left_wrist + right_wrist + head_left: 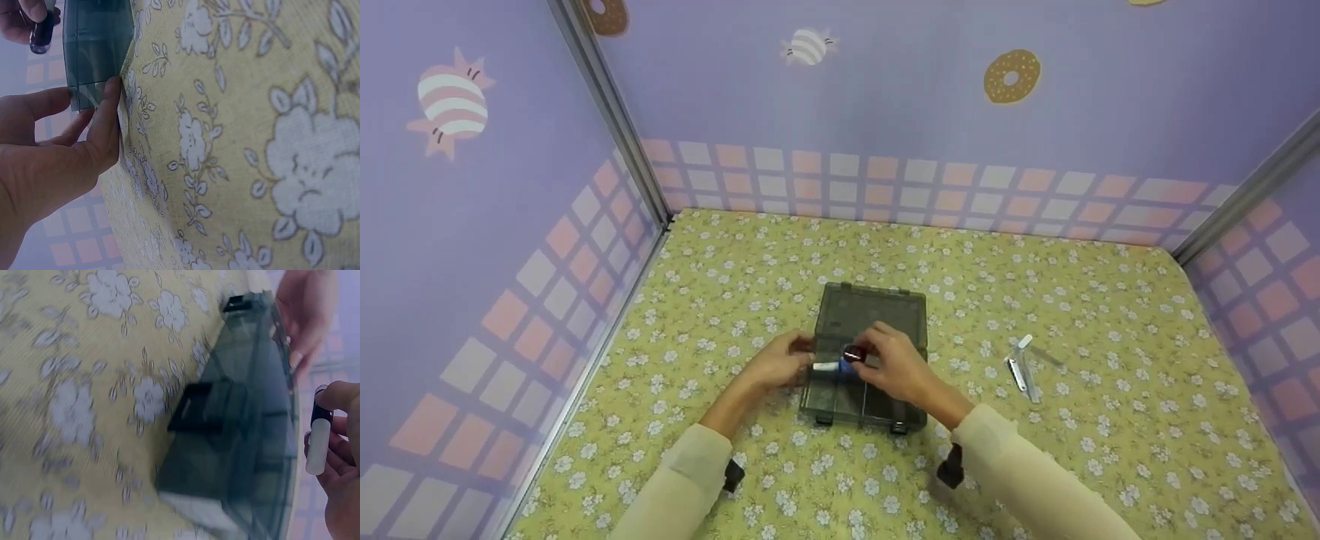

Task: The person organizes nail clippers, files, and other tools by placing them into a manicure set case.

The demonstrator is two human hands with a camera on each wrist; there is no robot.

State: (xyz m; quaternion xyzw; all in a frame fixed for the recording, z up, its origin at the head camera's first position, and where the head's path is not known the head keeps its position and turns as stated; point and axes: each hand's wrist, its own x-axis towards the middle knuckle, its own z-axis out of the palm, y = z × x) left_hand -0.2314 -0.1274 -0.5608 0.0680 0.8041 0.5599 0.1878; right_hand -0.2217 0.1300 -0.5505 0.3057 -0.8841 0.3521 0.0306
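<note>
A compartment box point(885, 311) of dark see-through plastic lies in the middle of the flowered cloth, its latches toward me. At its left side, my left hand point(776, 361) grips the wall, with fingertips at the upper edge and others low by the cloth in the left wrist view point(62, 140). Over the box, my right hand point(896, 364) pinches a small tube point(319, 439) with a glossy dark end and a frosted white body. Just below the tube, something blue point(847, 368) shows, beside a whitish strip point(825, 367).
To the right of the box lie slim silver-white pieces point(1022, 371) on the flowered cloth point(1110, 337). Patterned walls point(915, 97) enclose the table at the back and both sides, with metal posts point(615, 112) at the corners.
</note>
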